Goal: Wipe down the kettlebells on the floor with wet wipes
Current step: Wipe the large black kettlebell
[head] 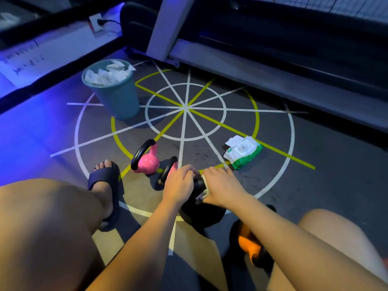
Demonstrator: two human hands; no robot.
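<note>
A black kettlebell (201,213) stands on the floor between my knees. My left hand (178,183) grips the left part of its handle. My right hand (220,185) holds a white wet wipe (204,191) wrapped round the handle's right part. A pink kettlebell (148,161) stands just beyond, and the handle of a second pink one (169,169) shows behind my left hand. An orange kettlebell (249,244) lies partly hidden under my right forearm. A green and white wet wipe pack (243,151) lies on the floor to the right, lid open.
A teal bin (117,97) full of used white wipes stands at the back left. A treadmill (273,66) runs across the back right. My sandalled left foot (105,185) is planted beside the pink kettlebell. Painted circle lines mark the floor.
</note>
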